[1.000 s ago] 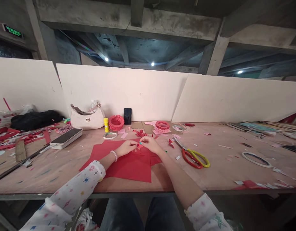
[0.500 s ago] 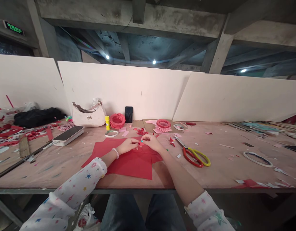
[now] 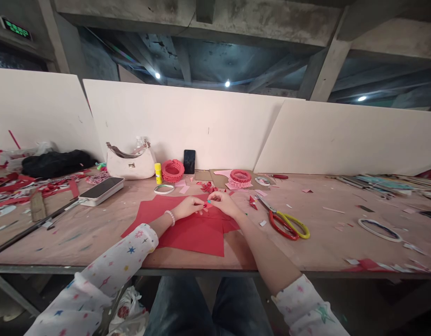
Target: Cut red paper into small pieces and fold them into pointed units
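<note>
Over a stack of red paper sheets (image 3: 194, 238), my left hand (image 3: 190, 206) and my right hand (image 3: 222, 203) meet with fingertips nearly touching. Both are closed in a pinch on a small piece of red paper, mostly hidden by the fingers and hard to tell from the red sheets below. Just beyond the hands lies a pile of small folded red paper pieces (image 3: 207, 186). One more folded red piece (image 3: 252, 202) sits right of my right hand, near scissors (image 3: 287, 224) with one red and one yellow handle.
Behind stand a yellow glue stick (image 3: 158, 173), red paper rings (image 3: 173, 171), a dark phone (image 3: 189, 162) and a white handbag (image 3: 131, 163). Rolls of tape (image 3: 164, 189) lie nearby. At left are another phone (image 3: 102, 191) and red scraps; a white ring (image 3: 379, 230) lies at right.
The camera view has shifted slightly, so the table sits a little higher and further right. Both hands stay together over the red sheets, with only slight finger movement.
</note>
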The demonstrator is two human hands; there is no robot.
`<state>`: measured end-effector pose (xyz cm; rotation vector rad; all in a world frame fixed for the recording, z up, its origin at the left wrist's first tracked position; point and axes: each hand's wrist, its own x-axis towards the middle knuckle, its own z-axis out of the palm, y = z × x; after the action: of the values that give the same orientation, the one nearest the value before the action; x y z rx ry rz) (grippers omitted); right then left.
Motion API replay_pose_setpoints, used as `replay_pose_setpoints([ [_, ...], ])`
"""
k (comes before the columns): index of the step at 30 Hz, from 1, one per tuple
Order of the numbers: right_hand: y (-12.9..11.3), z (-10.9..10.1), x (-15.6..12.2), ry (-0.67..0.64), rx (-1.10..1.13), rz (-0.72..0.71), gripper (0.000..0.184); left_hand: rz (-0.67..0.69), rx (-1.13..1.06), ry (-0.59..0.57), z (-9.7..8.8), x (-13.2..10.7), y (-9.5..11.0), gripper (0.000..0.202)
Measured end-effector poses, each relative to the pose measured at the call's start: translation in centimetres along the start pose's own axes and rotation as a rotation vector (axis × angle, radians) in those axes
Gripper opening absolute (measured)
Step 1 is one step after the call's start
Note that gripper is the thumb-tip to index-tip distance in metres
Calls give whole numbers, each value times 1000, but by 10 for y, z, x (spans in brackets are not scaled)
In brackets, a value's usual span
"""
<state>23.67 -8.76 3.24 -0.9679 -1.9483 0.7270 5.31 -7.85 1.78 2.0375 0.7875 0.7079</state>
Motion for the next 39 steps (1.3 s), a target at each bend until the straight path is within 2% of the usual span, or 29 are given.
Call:
replay_pose_setpoints([
  [7,-3,1,-1,-1,41,33,9,-14,17,7,1,-1,1,39],
  [11,-7,2,-1,6,66,54,12,-12,47,57,1,-2,4,36],
  [20,-4,1,-2,40,57,206,18,-23,101,107,1,0,3,34],
  [26,1,1,-1,64,114,220,16,-25,25,115,2,0,8,32],
  [33,-7,-1,-3,65,116,235,11,-44,-10,112,5,-2,14,32],
  [39,-8,0,-2,43,183,215,11,-42,-29,130,5,0,11,31],
])
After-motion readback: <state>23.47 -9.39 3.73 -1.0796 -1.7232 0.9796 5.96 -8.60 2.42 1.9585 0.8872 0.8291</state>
